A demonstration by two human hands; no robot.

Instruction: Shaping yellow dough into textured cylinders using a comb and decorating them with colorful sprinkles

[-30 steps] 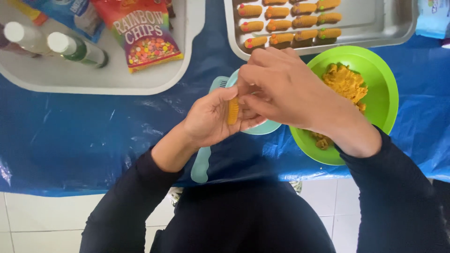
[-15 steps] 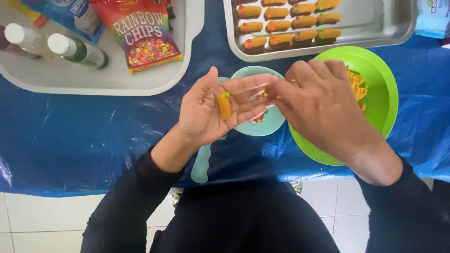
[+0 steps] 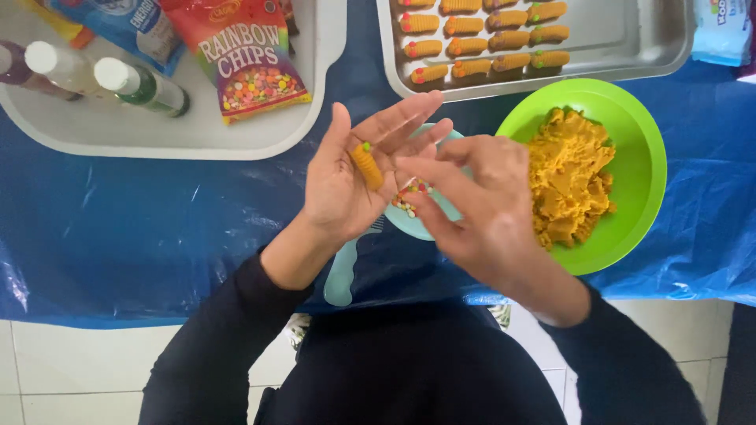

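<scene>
Blue plastic sheet (image 3: 142, 236), ridged dough finger (image 3: 367, 165)

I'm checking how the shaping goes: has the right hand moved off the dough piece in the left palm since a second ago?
Yes. The right hand has drawn back rightward toward the green plate, leaving the dough piece uncovered on the open left hand.

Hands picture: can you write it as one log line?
left hand: open, orange dough piece on palm | right hand: over small teal bowl

dough piece (image 3: 366, 165) on left palm (image 3: 346, 185) | bowl (image 3: 639, 126) right | tray (image 3: 630, 47) behind
</scene>
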